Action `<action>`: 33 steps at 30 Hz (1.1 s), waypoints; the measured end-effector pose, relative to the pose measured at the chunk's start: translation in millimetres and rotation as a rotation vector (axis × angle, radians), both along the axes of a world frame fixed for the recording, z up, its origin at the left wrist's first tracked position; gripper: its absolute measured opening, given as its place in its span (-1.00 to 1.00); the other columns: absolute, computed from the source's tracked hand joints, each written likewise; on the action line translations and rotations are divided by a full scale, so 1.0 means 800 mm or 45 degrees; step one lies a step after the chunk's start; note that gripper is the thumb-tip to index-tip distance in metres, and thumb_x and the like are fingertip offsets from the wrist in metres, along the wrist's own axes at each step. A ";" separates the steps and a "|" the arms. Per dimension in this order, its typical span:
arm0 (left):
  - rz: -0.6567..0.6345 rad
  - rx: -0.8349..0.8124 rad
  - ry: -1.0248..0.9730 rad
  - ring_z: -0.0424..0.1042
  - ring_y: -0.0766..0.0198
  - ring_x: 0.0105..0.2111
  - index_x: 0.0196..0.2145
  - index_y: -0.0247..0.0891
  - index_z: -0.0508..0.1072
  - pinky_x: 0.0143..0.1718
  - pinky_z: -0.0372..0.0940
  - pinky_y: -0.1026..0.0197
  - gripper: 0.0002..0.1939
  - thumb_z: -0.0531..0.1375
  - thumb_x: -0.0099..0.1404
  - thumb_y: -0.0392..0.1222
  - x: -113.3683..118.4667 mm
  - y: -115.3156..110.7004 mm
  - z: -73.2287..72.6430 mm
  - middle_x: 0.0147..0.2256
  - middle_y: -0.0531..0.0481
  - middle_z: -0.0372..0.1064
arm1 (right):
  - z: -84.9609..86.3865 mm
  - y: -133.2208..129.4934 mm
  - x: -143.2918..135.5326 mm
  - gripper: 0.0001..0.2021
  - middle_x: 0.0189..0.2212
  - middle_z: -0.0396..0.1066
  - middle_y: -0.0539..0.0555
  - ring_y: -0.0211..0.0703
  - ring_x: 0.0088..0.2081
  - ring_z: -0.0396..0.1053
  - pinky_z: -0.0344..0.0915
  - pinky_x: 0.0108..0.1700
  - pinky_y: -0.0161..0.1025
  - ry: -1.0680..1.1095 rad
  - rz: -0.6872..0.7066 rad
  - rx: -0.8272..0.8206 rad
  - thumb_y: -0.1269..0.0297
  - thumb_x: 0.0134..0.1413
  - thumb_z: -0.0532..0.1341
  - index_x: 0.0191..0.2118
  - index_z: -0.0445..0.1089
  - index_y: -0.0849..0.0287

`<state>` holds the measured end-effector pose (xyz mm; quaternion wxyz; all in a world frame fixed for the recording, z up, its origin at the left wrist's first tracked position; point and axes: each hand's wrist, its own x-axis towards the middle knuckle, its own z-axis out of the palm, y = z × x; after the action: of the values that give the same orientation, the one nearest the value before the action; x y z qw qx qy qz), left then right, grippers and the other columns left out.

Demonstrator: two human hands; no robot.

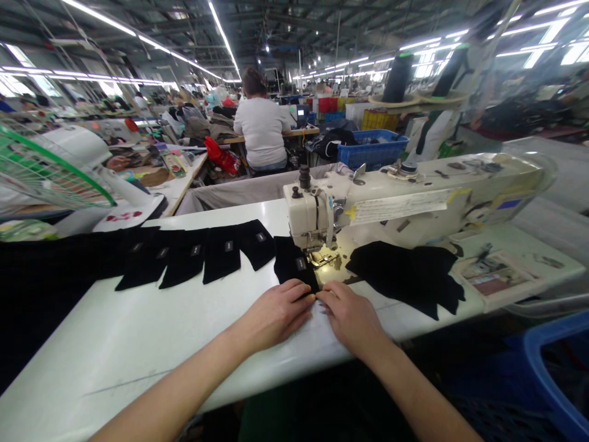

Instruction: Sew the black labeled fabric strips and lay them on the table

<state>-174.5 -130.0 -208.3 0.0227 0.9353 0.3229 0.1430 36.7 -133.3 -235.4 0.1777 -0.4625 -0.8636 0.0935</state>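
A black fabric piece with a small grey label lies beside the presser foot of a white sewing machine. My left hand is closed over the near edge of this piece, its fingers together. Close against it, my right hand pinches the near right corner with thumb and forefinger. Just what the fingertips grip is partly hidden. To the left stretches a row of linked black fabric pieces, several with the same label. A stack of black fabric pieces rests right of the needle area.
A tray of small parts is set into the table at the right. A blue basket stands at the lower right. At the left is a fan. A person in a white shirt sits ahead.
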 end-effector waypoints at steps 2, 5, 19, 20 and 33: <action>0.001 -0.008 -0.004 0.42 0.02 -0.01 0.00 -0.35 0.48 -0.04 0.48 0.00 -0.72 0.05 0.49 -0.19 -0.001 0.005 0.001 -0.07 -0.25 0.44 | 0.001 0.005 -0.002 -0.71 -0.08 0.44 0.12 -0.11 -0.10 0.43 0.38 -0.21 -0.28 -0.011 -0.006 -0.002 0.52 0.23 0.13 -0.03 0.48 0.13; 0.012 -0.015 -0.021 0.42 0.04 -0.01 0.00 -0.32 0.48 -0.03 0.47 0.00 -0.72 0.05 0.49 -0.20 -0.004 0.013 0.000 -0.06 -0.24 0.44 | 0.003 0.011 -0.006 -0.71 -0.08 0.44 0.12 -0.11 -0.11 0.43 0.38 -0.22 -0.28 -0.026 -0.014 -0.003 0.51 0.24 0.12 -0.02 0.48 0.13; 0.045 0.022 -0.051 0.44 0.06 -0.02 0.00 -0.32 0.52 0.00 0.45 -0.01 -0.69 0.06 0.49 -0.16 -0.017 0.052 -0.005 -0.05 -0.24 0.45 | -0.005 0.005 0.003 -0.62 -0.04 0.44 0.15 -0.10 -0.10 0.45 0.41 -0.21 -0.26 -0.025 -0.068 0.041 0.58 0.17 0.13 0.04 0.46 0.14; 0.048 0.023 -0.055 0.44 0.06 -0.02 0.00 -0.33 0.52 -0.01 0.45 -0.01 -0.69 0.06 0.49 -0.16 -0.018 0.055 -0.006 -0.05 -0.24 0.45 | -0.006 0.004 0.005 -0.61 -0.04 0.44 0.15 -0.10 -0.09 0.45 0.42 -0.20 -0.26 -0.022 -0.075 0.046 0.58 0.16 0.13 0.04 0.46 0.14; 0.101 0.011 -0.025 0.42 0.07 -0.01 0.02 -0.32 0.51 0.05 0.41 -0.01 -0.67 0.04 0.50 -0.14 -0.025 0.085 -0.006 -0.04 -0.23 0.42 | -0.007 0.000 0.019 -0.58 -0.05 0.48 0.14 -0.09 -0.12 0.48 0.41 -0.24 -0.29 0.025 -0.115 0.136 0.64 0.09 0.12 0.01 0.46 0.15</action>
<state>-194.8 -61.9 -213.3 0.0162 0.9203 0.3590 0.1545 52.1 -133.5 -241.3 0.2146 -0.4900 -0.8438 0.0438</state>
